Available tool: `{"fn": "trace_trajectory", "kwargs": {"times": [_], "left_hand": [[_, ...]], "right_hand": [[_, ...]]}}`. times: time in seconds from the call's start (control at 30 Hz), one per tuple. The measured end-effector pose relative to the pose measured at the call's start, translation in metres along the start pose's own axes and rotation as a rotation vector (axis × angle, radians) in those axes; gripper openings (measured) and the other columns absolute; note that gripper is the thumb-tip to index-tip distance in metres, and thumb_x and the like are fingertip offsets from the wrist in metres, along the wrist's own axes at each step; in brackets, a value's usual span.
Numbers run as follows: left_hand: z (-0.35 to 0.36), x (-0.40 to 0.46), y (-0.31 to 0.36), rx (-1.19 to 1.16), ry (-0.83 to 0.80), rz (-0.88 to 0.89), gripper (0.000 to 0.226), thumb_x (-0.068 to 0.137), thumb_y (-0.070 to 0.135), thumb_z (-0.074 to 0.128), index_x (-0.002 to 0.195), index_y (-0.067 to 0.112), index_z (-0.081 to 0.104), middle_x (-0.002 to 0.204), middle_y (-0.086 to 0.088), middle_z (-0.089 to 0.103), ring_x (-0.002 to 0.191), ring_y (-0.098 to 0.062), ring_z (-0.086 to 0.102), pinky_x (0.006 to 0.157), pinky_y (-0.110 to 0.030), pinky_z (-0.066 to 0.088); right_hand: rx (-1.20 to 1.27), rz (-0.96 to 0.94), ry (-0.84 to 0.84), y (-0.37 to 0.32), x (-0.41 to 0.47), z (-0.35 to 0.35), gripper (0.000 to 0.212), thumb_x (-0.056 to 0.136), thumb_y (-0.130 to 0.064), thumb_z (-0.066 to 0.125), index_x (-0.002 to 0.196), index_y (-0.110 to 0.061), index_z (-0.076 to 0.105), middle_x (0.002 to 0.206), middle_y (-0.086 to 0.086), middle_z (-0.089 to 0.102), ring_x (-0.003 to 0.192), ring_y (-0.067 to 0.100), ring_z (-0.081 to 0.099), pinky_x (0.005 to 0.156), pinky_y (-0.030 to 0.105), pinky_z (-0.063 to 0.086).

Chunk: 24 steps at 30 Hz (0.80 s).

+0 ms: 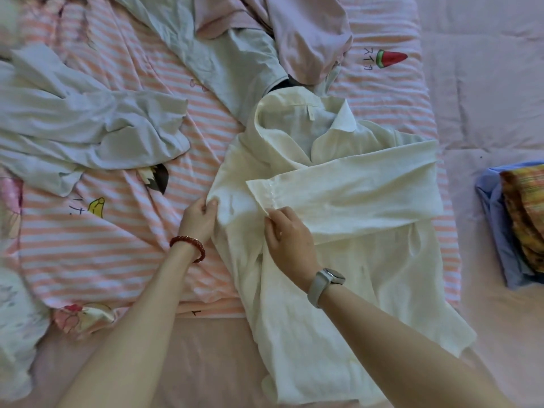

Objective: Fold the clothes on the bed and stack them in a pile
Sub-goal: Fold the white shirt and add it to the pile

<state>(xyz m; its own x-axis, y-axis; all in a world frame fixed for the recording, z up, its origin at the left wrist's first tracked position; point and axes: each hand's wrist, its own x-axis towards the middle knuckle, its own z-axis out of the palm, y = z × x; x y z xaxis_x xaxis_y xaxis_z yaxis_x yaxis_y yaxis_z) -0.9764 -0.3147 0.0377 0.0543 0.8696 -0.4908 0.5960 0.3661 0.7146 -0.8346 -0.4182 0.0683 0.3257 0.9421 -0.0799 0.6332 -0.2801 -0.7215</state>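
Note:
A white collared shirt (338, 260) lies face up on the bed, collar at the far end, one long sleeve (353, 189) folded across its chest. My left hand (198, 214) pinches the shirt's left edge near the shoulder. My right hand (287, 234) pinches the folded sleeve near its cuff. A small pile of folded clothes (518, 228), blue under orange plaid, sits at the right edge of the bed.
Unfolded garments lie around: a pale blue-white one (82, 122) at left, a grey-white one (223, 54) and a pink one (306, 33) at the top. A pink-striped sheet (117, 245) with fruit prints covers the bed. A floral cloth (17, 319) bunches at the lower left.

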Motion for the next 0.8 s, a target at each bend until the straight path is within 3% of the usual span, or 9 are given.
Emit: {"fn": "trace_trajectory", "kwargs": {"times": [0.07, 0.13, 0.2, 0.3, 0.43, 0.53, 0.6, 0.67, 0.8], "left_hand": [[-0.014, 0.004, -0.001, 0.074, 0.052, 0.015, 0.026, 0.096, 0.025, 0.044, 0.083, 0.004, 0.053, 0.069, -0.001, 0.049, 0.073, -0.021, 0.046, 0.057, -0.029, 0.034], [-0.028, 0.006, -0.005, 0.09, 0.085, -0.004, 0.022, 0.095, 0.026, 0.046, 0.088, 0.007, 0.055, 0.076, -0.001, 0.053, 0.078, -0.021, 0.048, 0.063, -0.028, 0.035], [-0.036, 0.006, -0.012, 0.028, 0.056, -0.084, 0.023, 0.093, 0.028, 0.049, 0.105, 0.012, 0.059, 0.095, 0.001, 0.058, 0.09, -0.018, 0.053, 0.077, -0.027, 0.041], [-0.037, -0.01, -0.031, -0.222, -0.091, -0.258, 0.031, 0.091, 0.027, 0.056, 0.117, 0.011, 0.057, 0.112, -0.005, 0.062, 0.103, -0.024, 0.059, 0.094, -0.04, 0.047], [-0.022, -0.052, -0.058, -0.27, -0.225, -0.337, 0.016, 0.09, 0.019, 0.058, 0.099, 0.006, 0.062, 0.108, -0.019, 0.066, 0.095, -0.028, 0.064, 0.09, -0.043, 0.05], [-0.023, -0.062, -0.064, -0.309, -0.073, -0.263, 0.012, 0.093, 0.017, 0.053, 0.1, 0.009, 0.06, 0.102, -0.014, 0.065, 0.094, -0.026, 0.06, 0.088, -0.045, 0.05], [-0.036, -0.058, -0.06, -0.259, 0.025, -0.171, 0.011, 0.094, 0.018, 0.051, 0.099, 0.011, 0.059, 0.09, -0.006, 0.061, 0.084, -0.02, 0.056, 0.073, -0.032, 0.048], [-0.056, -0.049, -0.056, -0.178, 0.08, -0.076, 0.014, 0.093, 0.02, 0.052, 0.083, 0.01, 0.054, 0.077, -0.004, 0.054, 0.074, -0.018, 0.049, 0.061, -0.028, 0.039], [-0.092, -0.031, -0.047, 0.045, 0.174, 0.046, 0.021, 0.091, 0.022, 0.055, 0.079, 0.006, 0.051, 0.071, -0.004, 0.051, 0.071, -0.022, 0.047, 0.062, -0.03, 0.034]], "right_hand": [[-0.009, 0.052, -0.207, 0.001, 0.003, 0.008, 0.032, 0.095, -0.015, 0.046, 0.125, -0.011, 0.057, 0.11, 0.009, 0.059, 0.095, 0.026, 0.057, 0.078, 0.035, 0.045], [-0.071, 0.103, -0.354, 0.006, 0.005, 0.013, 0.04, 0.097, -0.018, 0.042, 0.137, -0.012, 0.045, 0.132, 0.008, 0.05, 0.12, 0.025, 0.047, 0.095, 0.037, 0.04], [-0.045, 0.107, -0.382, 0.009, 0.002, 0.014, 0.044, 0.096, -0.016, 0.041, 0.14, -0.011, 0.039, 0.141, 0.007, 0.044, 0.128, 0.024, 0.04, 0.103, 0.035, 0.035], [-0.032, 0.096, -0.353, 0.012, -0.013, 0.014, 0.045, 0.096, -0.015, 0.041, 0.14, -0.012, 0.04, 0.145, 0.006, 0.04, 0.134, 0.021, 0.034, 0.107, 0.031, 0.03], [-0.267, -0.014, -0.396, 0.024, -0.034, 0.018, 0.046, 0.096, -0.02, 0.039, 0.142, -0.016, 0.036, 0.151, 0.005, 0.03, 0.142, 0.023, 0.016, 0.114, 0.036, 0.014], [-0.409, -0.044, -0.468, 0.029, -0.038, 0.023, 0.048, 0.098, -0.028, 0.033, 0.145, -0.022, 0.027, 0.155, 0.002, 0.018, 0.144, 0.022, 0.006, 0.114, 0.042, 0.011], [-0.438, -0.039, -0.49, 0.03, -0.036, 0.024, 0.05, 0.099, -0.03, 0.031, 0.147, -0.023, 0.022, 0.157, 0.002, 0.012, 0.144, 0.023, 0.004, 0.114, 0.044, 0.011], [-0.449, -0.036, -0.501, 0.028, -0.032, 0.026, 0.05, 0.099, -0.031, 0.03, 0.147, -0.025, 0.02, 0.157, 0.003, 0.009, 0.144, 0.025, 0.004, 0.114, 0.046, 0.011], [-0.489, -0.024, -0.588, 0.023, -0.022, 0.029, 0.048, 0.099, -0.031, 0.028, 0.146, -0.029, 0.018, 0.157, 0.002, 0.004, 0.144, 0.028, 0.002, 0.113, 0.048, 0.012]]}}
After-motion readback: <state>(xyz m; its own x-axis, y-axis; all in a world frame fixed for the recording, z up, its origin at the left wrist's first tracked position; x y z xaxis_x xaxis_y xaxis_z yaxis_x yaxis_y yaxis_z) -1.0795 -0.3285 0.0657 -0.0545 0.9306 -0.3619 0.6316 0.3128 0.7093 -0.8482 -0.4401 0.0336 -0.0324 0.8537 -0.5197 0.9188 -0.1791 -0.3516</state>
